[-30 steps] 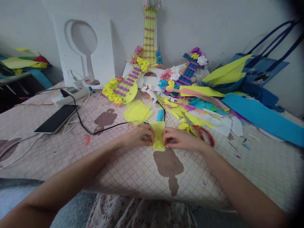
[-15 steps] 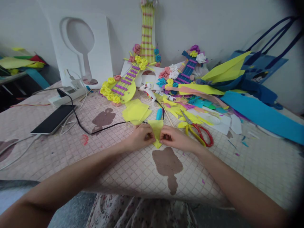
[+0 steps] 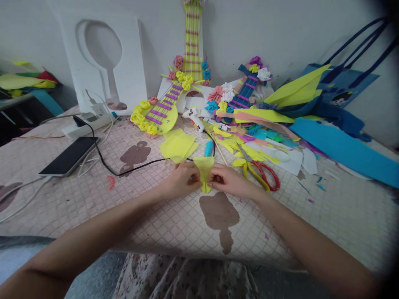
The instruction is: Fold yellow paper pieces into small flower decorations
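A small piece of yellow crepe paper (image 3: 205,167) is pinched between both hands just above the table, its lower end folded to a point. My left hand (image 3: 184,179) grips its left edge with thumb and fingertips. On the opposite edge, my right hand (image 3: 227,179) pinches the paper the same way. Beyond the left hand lies a stack of yellow paper squares (image 3: 178,144). A pair of scissors (image 3: 263,175) with red and yellow handles rests right of the right hand. Behind the paper is a turquoise capped object (image 3: 208,148).
A white glue gun (image 3: 195,119) lies behind, its black cord (image 3: 137,168) crossing the table. Flower-trimmed craft guitars (image 3: 163,109) stand at the wall. Phone (image 3: 70,156) and power strip (image 3: 84,126) are left; paper scraps (image 3: 258,137) and blue paper (image 3: 346,149) spread right.
Both hands keep their pinch on the yellow paper, with the fingers shifting only slightly at its folded lower end. The camera view has moved a little.
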{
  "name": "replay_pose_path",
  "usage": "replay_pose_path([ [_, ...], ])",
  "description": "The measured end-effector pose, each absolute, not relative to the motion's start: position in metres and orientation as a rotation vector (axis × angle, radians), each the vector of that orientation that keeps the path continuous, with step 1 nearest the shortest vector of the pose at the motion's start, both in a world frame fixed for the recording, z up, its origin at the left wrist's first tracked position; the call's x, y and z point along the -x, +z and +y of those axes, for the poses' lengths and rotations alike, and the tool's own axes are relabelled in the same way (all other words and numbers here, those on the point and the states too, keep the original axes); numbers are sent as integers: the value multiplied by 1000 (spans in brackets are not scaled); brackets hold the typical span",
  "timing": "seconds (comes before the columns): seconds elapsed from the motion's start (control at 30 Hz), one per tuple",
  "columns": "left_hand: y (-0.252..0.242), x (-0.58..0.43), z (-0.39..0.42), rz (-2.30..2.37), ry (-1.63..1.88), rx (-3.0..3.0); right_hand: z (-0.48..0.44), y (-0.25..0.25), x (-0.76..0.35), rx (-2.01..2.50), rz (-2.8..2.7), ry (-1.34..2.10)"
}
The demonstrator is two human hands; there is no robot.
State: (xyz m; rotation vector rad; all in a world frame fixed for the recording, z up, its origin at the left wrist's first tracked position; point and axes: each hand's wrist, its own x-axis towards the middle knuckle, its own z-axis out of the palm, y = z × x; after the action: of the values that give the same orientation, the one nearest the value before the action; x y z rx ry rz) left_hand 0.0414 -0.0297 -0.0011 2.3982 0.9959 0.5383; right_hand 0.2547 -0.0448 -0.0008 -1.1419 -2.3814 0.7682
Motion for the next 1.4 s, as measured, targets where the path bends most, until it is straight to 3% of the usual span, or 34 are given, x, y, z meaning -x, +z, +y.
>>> replay_pose_path([
  [1.4, 3, -50, -38, 1172, 472, -2420, -49, -4, -248, 1252, -2364, 661],
])
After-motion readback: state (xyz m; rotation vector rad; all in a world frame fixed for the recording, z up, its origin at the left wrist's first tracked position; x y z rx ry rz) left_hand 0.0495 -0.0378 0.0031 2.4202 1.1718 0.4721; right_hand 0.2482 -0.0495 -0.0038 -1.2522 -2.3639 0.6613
